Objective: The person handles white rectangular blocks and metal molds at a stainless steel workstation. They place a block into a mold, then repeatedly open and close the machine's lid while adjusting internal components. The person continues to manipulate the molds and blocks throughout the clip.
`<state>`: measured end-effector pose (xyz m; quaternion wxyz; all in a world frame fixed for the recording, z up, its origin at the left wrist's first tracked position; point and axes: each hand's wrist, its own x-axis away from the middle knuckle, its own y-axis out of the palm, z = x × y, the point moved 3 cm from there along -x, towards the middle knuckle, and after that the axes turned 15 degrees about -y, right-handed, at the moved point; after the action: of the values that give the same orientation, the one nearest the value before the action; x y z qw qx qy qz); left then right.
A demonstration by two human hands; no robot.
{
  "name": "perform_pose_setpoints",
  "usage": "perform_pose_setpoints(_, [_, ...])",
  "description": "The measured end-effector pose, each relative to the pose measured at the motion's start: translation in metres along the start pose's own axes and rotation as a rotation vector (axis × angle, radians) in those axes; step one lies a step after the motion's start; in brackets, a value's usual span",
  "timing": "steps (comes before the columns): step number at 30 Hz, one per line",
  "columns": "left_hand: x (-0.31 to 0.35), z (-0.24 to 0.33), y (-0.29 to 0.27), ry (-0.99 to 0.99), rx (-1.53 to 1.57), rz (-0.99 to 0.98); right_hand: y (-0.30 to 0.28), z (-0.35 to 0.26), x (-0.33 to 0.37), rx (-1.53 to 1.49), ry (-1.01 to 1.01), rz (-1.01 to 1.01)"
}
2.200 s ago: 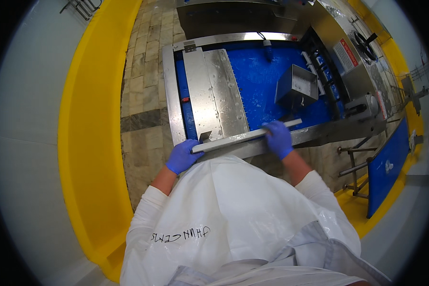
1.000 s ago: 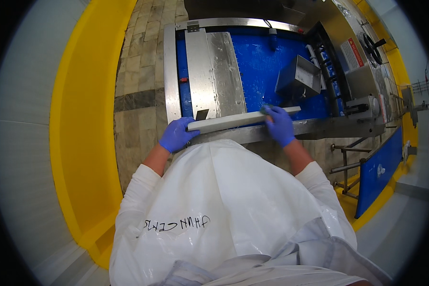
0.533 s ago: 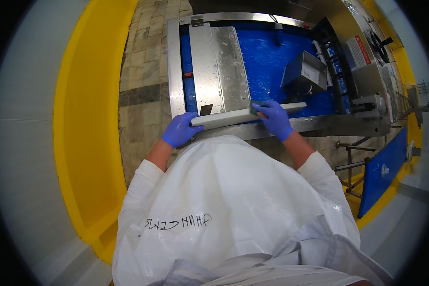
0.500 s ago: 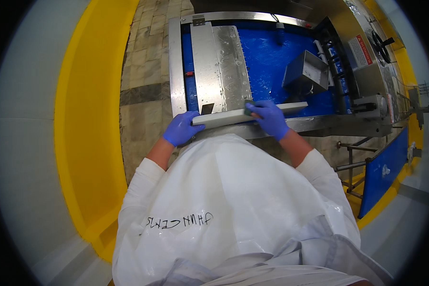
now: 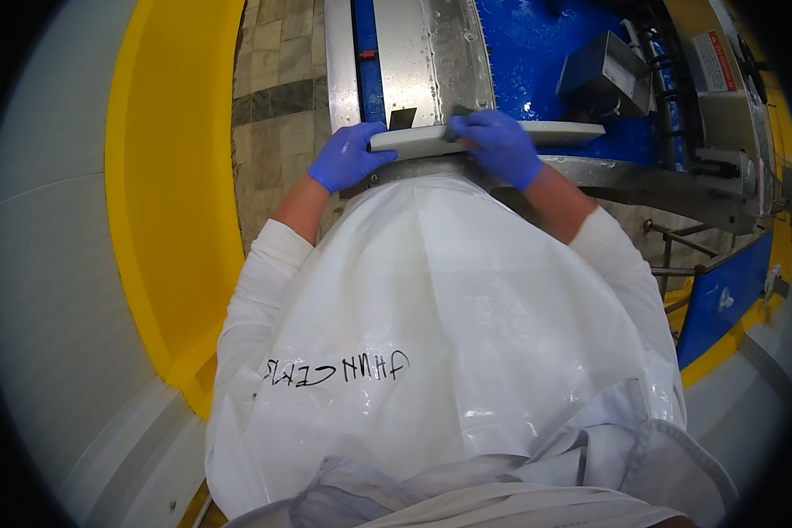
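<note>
A long white bar (image 5: 563, 133) lies crosswise in front of me at the near edge of a wet metal frame. Its left end is gripped by my left hand (image 5: 348, 158), gloved in blue, with the fingers closed around it. My right hand (image 5: 502, 148), also blue-gloved, holds a dark green scouring pad (image 5: 456, 126) against the bar near its middle. The fingers of that hand are slightly smeared and hide part of both pad and bar. Just behind the bar's left part is a small dark plate (image 5: 402, 118) on the metal surface.
Beyond the bar are a wet metal plate (image 5: 453, 62) and a blue surface (image 5: 519, 70) with a metal box (image 5: 609, 75) on it. A machine side (image 5: 715, 62) rises at the right, above a blue panel (image 5: 726, 299). A yellow barrier (image 5: 172, 176) curves along the left.
My view has tilted, so the bench and both hands sit higher in the picture. The right hand with the pad has shifted slightly leftward along the bar. The left hand keeps its grip.
</note>
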<state>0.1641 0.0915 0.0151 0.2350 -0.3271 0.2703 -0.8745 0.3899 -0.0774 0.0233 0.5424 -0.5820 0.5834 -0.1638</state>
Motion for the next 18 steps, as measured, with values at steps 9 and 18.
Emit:
perform_pose_setpoints(9, [-0.002,-0.001,0.002,0.030,-0.061,0.057,-0.018,0.009,0.027,0.125,0.090,0.047])
perform_pose_setpoints(18, [-0.003,0.007,0.002,0.048,-0.042,0.001,-0.019,0.011,0.052,0.112,0.215,0.168])
